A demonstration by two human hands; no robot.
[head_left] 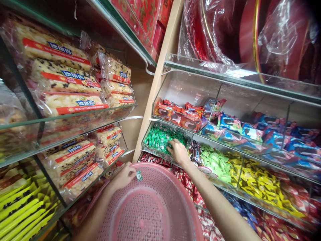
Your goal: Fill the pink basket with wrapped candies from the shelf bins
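Note:
My left hand [123, 176] grips the far rim of a pink perforated plastic basket [150, 211] and pinches one small green wrapped candy [138, 175] against it. My right hand [178, 151] reaches into a clear acrylic bin [147, 144] filled with green wrapped candies [160, 135], fingers curled down among them. Whether it holds any candy cannot be seen. The basket looks bare inside.
Clear bins to the right hold red [180, 115], blue [250, 132], light green [215, 162] and yellow [255, 180] wrapped sweets. Glass shelves on the left carry stacked bagged snack bars [67, 100]. A wooden post [157, 80] divides the two. Red wrapped items [250, 30] sit on top.

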